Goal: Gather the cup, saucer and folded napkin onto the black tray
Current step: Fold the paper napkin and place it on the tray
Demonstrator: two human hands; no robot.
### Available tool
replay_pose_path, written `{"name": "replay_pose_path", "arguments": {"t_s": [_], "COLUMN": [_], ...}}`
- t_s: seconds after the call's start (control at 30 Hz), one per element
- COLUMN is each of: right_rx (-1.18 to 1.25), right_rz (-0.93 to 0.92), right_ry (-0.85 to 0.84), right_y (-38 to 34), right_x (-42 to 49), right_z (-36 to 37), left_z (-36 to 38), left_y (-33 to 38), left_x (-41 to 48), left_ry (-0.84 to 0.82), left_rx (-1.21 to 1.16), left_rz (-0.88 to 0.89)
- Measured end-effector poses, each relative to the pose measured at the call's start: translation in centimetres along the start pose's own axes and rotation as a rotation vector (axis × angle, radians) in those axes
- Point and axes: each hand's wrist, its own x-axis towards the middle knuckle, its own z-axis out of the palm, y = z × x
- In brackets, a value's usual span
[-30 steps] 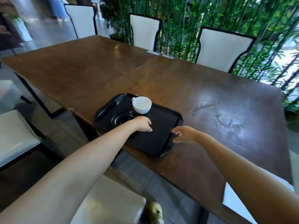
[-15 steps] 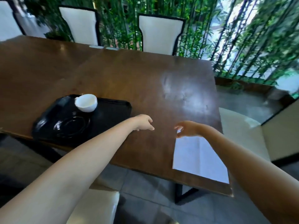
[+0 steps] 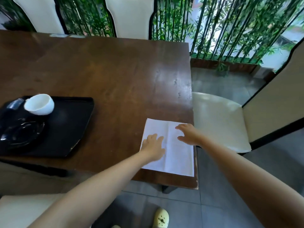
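Head view, dark wooden table (image 3: 115,76).
White napkin (image 3: 177,155): flat at near right corner of table, fold creases visible, right edge almost flush with table edge. Well apart from tray.
Left hand (image 3: 153,145): palm down over napkin's left half, fingers spread, nothing pinched; contact with paper likely, not certain.
Right hand (image 3: 189,134): over napkin's upper right part, fingers spread and slightly curled, thumb apart, nothing held; touching or just above, cannot tell.
Black tray (image 3: 72,129): left side of table, near front edge.
White cup (image 3: 39,104): on tray at far left, tilted, mouth toward camera.
Black saucer (image 3: 19,132): on tray, just in front of cup; cup's lower edge looks to overlap saucer rim.
Cream chair seat (image 3: 218,119): right of table end.
Bamboo stems (image 3: 222,27): behind far chairs.
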Motion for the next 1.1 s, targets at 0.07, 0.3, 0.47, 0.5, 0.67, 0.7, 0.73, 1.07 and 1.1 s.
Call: {"name": "replay_pose_path", "arguments": {"t_s": [0.07, 0.3, 0.47, 0.5, 0.67, 0.7, 0.73, 1.07, 1.1], "right_rx": [-0.032, 0.005, 0.030, 0.058, 0.354, 0.397, 0.398, 0.717, 0.735], "right_rz": [0.009, 0.100, 0.170, 0.184, 0.297, 0.319, 0.336, 0.195, 0.151], "right_ry": [-0.005, 0.245, 0.317, 0.300, 0.166, 0.142, 0.111, 0.316, 0.345], "right_y": [1.2, 3.3, 3.6, 3.7, 4.1, 4.1, 4.1, 1.7, 1.2], "right_x": [0.3, 1.6, 2.1, 2.1, 2.2, 2.2, 2.2, 1.5, 1.3], "right_z": [1.1, 2.4, 2.2, 2.0, 1.0, 0.8, 0.6, -3.8, -4.7], "left_z": [2.3, 3.0, 0.3, -0.1, -1.8, -2.1, -2.4, -8.0, -8.9], "left_y": [0.6, -0.8, -3.2, -3.5, -3.3, -3.0, -2.6, 0.5, 0.9], "left_x": [0.3, 2.4, 4.1, 4.3, 4.8, 4.9, 5.0, 6.8, 7.2], "left_ry": [0.016, 0.052, -0.013, -0.024, -0.033, -0.021, -0.012, 0.078, 0.101], "left_rx": [0.026, 0.127, 0.184, 0.179, 0.163, 0.164, 0.165, -0.052, -0.079], "left_rz": [-0.001, 0.105, 0.212, 0.221, 0.213, 0.204, 0.194, 0.359, 0.387]}}
